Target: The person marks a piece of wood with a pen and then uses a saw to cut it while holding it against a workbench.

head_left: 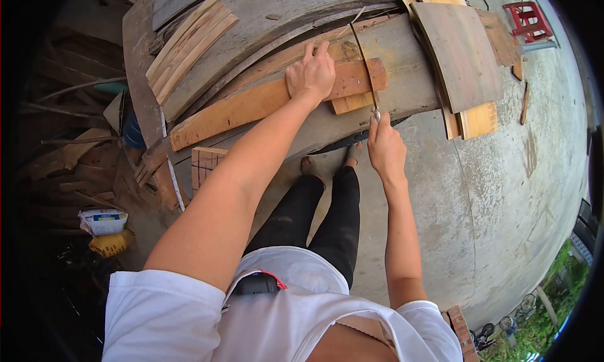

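Note:
A long wooden board (233, 113) lies slantwise across the grey timber bench. My left hand (311, 72) bears down on it near its right part, with the fingers curled over the far edge. In my right hand (385, 147) is the handle of a handsaw (363, 56), mostly covered by my closed fingers. Its narrow dark blade, seen almost edge-on, crosses the board close to the right end; the teeth cannot be made out. A shorter wood block (352, 102) sits under the board beside the blade.
Stacked thin panels (462, 53) lie at the bench's right end, and light wood strips (189, 47) at its left. A lined wood block (206, 164) is near my left forearm. Scrap wood (82, 154) fills the left side. A red stool (527, 22) stands far right.

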A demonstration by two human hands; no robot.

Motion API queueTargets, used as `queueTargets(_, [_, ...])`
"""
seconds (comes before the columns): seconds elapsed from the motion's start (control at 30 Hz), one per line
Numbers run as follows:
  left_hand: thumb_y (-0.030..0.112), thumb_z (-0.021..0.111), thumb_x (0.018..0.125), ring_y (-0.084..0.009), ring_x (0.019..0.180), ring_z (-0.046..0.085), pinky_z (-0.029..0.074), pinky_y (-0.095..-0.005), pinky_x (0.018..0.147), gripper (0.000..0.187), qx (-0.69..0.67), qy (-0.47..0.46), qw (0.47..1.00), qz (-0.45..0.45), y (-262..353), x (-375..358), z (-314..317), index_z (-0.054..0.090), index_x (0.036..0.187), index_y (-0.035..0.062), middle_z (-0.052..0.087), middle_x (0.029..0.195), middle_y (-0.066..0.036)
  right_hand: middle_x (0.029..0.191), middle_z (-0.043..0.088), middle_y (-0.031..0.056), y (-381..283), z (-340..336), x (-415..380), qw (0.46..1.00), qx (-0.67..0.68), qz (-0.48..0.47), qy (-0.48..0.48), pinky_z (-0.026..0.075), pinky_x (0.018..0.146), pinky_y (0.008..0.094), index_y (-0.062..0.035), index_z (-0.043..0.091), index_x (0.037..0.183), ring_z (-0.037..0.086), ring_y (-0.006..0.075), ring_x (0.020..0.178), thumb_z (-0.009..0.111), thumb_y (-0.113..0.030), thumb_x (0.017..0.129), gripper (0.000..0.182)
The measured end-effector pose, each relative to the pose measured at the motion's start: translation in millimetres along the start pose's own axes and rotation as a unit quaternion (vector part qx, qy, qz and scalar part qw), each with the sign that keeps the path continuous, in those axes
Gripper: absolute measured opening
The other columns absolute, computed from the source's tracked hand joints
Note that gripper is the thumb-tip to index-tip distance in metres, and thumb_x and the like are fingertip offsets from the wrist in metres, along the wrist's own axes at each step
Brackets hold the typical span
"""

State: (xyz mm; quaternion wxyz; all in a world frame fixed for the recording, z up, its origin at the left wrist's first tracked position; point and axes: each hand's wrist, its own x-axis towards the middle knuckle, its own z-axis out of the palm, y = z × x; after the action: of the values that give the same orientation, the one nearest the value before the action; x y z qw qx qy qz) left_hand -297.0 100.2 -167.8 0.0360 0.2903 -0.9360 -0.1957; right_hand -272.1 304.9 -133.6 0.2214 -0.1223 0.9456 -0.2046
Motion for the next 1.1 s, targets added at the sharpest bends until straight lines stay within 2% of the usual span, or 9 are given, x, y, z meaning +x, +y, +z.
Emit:
queueTargets(0.07, [0.028,0.044,0.098,-0.0405,0.09,0.069,0.052,-0.0548,0.082,0.036,0.004,-0.026,1.0,-0.006,0,-1,-4,0.054,0.132,0.0208,0.058,0.128,-0.009,0.074,0.067,0.0258,-10,11,30,0.995,-0.012,-0.055,0.081,0.052,0.061,0.0552,-0.0037,0.05,0.1,0.067,0.047,0.071,0.045,-0.029,0.104,0.026])
queueTargets(0.3, [0.028,0.046,0.098,-0.0398,0.089,0.069,0.053,-0.0542,0.079,0.035,-0.005,-0.01,1.0,-0.003,-3,0,-3,0.054,0.131,0.0203,0.058,0.126,-0.01,0.073,0.067,0.0255,18,10,-45,1.0,0.002,-0.01,0.022,0.052,0.061,0.0554,-0.003,0.05,0.1,0.066,0.0466,0.07,0.044,-0.031,0.104,0.029])
queueTargets(0.37, [0.028,0.046,0.097,-0.0396,0.088,0.069,0.053,-0.0547,0.078,0.035,0.002,-0.016,1.0,0.004,-1,-1,-4,0.054,0.131,0.0201,0.058,0.125,-0.01,0.078,0.066,0.0282,16,1,-49,1.0,-0.002,0.022,-0.022,0.05,0.066,0.0574,-0.004,0.048,0.107,0.064,0.0495,0.078,0.042,-0.033,0.105,0.029])
queueTargets(0.57, [0.027,0.046,0.097,-0.0402,0.086,0.069,0.053,-0.0553,0.077,0.034,0.005,0.013,1.0,0.012,-4,-1,3,0.055,0.129,0.0193,0.058,0.126,-0.011,0.075,0.067,0.026,-4,13,28,0.995,-0.015,-0.065,0.072,0.051,0.061,0.0556,-0.0038,0.049,0.102,0.066,0.0467,0.072,0.044,-0.031,0.104,0.028])
queueTargets(0.8, [0.027,0.046,0.098,-0.0403,0.086,0.069,0.052,-0.0549,0.078,0.034,-0.007,-0.01,1.0,0.002,-3,-4,-4,0.055,0.129,0.0187,0.058,0.126,-0.011,0.078,0.066,0.0274,23,4,-58,0.999,0.014,0.022,-0.03,0.048,0.064,0.0579,-0.0056,0.048,0.107,0.063,0.0495,0.076,0.043,-0.031,0.106,0.026])
queueTargets(0.87, [0.027,0.045,0.098,-0.0401,0.086,0.069,0.052,-0.0547,0.079,0.034,-0.012,-0.009,1.0,0.004,0,-2,-4,0.055,0.129,0.019,0.059,0.126,-0.01,0.079,0.066,0.0274,23,5,-50,0.999,0.007,0.03,-0.026,0.048,0.065,0.058,-0.0057,0.048,0.108,0.063,0.0495,0.077,0.043,-0.031,0.106,0.026])
queueTargets(0.93, [0.028,0.045,0.098,-0.0401,0.086,0.069,0.052,-0.0546,0.079,0.034,-0.014,-0.006,1.0,0.006,0,0,-3,0.055,0.13,0.0192,0.059,0.126,-0.01,0.073,0.066,0.0257,11,13,-8,0.998,-0.001,-0.046,0.049,0.05,0.061,0.056,-0.0033,0.051,0.105,0.065,0.0471,0.071,0.044,-0.03,0.104,0.027])
queueTargets(1.03, [0.028,0.045,0.098,-0.04,0.087,0.069,0.052,-0.0544,0.08,0.035,-0.004,-0.004,1.0,0.004,-3,-1,-3,0.055,0.131,0.0194,0.059,0.126,-0.01,0.073,0.066,0.0254,-1,19,27,0.995,-0.004,-0.059,0.084,0.05,0.06,0.0558,-0.0034,0.051,0.106,0.065,0.0468,0.07,0.045,-0.029,0.104,0.027])
queueTargets(1.1, [0.028,0.045,0.098,-0.0398,0.087,0.069,0.052,-0.0543,0.08,0.035,-0.004,-0.004,1.0,0.006,0,-4,0,0.055,0.131,0.0195,0.059,0.126,-0.01,0.076,0.067,0.0261,9,19,5,0.998,0.007,-0.032,0.055,0.05,0.063,0.0567,-0.0047,0.051,0.107,0.064,0.0481,0.074,0.044,-0.031,0.105,0.027])
